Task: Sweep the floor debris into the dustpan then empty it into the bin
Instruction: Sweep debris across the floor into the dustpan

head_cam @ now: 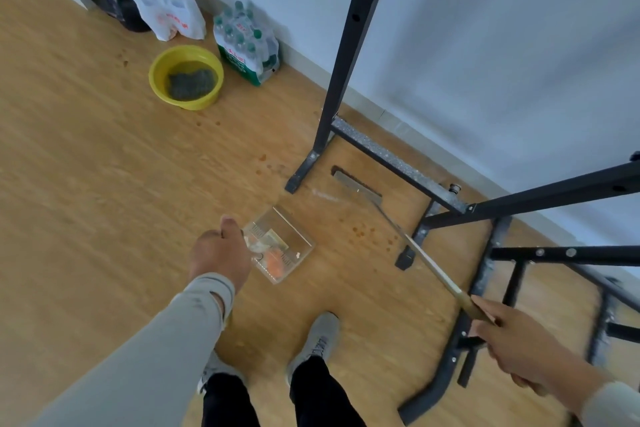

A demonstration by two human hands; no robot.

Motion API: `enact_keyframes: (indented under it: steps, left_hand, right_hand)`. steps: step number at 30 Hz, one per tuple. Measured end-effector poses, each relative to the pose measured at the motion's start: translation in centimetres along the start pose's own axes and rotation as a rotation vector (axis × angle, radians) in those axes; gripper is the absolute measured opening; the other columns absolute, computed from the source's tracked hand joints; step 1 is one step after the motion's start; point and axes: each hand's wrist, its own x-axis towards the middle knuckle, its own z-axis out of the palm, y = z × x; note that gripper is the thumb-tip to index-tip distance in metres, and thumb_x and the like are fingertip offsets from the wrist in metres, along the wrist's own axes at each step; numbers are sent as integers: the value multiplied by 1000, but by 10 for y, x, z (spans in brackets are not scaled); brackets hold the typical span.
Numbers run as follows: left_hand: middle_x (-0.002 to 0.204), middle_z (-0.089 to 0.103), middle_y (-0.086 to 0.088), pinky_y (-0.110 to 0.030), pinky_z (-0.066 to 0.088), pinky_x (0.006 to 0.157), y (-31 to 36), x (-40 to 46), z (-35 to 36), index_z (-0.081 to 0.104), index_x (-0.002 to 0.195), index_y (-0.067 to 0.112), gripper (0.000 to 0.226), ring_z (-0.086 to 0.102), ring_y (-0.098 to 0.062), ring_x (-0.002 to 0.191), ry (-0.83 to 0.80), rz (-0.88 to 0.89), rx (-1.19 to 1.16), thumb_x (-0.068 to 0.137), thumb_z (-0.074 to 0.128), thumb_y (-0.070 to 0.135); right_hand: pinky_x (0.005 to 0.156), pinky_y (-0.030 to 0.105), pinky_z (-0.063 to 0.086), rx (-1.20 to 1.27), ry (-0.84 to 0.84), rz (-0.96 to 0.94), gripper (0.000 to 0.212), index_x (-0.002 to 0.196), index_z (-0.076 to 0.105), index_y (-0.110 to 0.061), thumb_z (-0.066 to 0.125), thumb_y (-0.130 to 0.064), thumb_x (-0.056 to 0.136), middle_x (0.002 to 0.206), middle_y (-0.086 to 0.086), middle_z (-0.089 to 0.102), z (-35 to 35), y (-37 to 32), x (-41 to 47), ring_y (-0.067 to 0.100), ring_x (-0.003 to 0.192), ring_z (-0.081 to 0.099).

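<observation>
Left hand [220,255] clamped on dustpan [280,246] handle, pan just beyond fingers; right hand [519,345] gripped broom [408,239], shaft running away toward debris [358,230] past pan's mouth.

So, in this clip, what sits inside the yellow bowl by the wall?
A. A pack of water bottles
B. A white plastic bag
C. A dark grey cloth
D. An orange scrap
C: the yellow bowl holds a crumpled dark grey cloth; the pack of water bottles and the white plastic bag stand on the floor beside it, and the orange scrap lies in the clear dustpan.
</observation>
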Motion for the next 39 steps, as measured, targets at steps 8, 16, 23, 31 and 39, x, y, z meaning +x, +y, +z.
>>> enact_keyframes:
  steps: [8,16,23,31,39]
  left_hand:
    - [95,74,-25,-60,57,92,-8,11,0,67,92,11,64,70,-47,92,42,-1,53,100,30,63]
    - [69,72,-22,-54,60,77,-3,8,-1,66,81,9,69,62,-35,58,49,-8,57,101,30,63]
    - [74,73,-20,-55,61,77,-7,15,1,67,82,12,68,68,-39,68,63,-20,62,96,29,66]
    - [60,70,-15,-43,56,62,-13,16,2,65,78,14,63,61,-33,54,116,-25,40,94,33,66]
    - [63,72,-17,-52,62,71,-10,15,6,69,82,9,72,64,-35,55,80,-32,55,92,28,68]
  right_hand:
    - [49,32,53,-74,127,-31,34,133,52,-1,44,-6,100,82,12,64,41,-92,96,27,62,64]
    - [42,25,43,-44,-166,-25,55,152,33,-27,40,-16,99,75,2,59,76,3,26,15,49,54]
    - [41,27,37,252,-12,101,50,151,40,-38,47,-26,103,54,5,52,24,48,3,19,40,42]
    - [32,24,40,14,27,67,47,145,40,-6,39,4,99,70,11,56,76,-52,72,21,46,50]
    - [43,28,36,307,-222,-4,14,103,46,-18,35,-9,100,68,4,45,145,-55,-20,18,47,44]
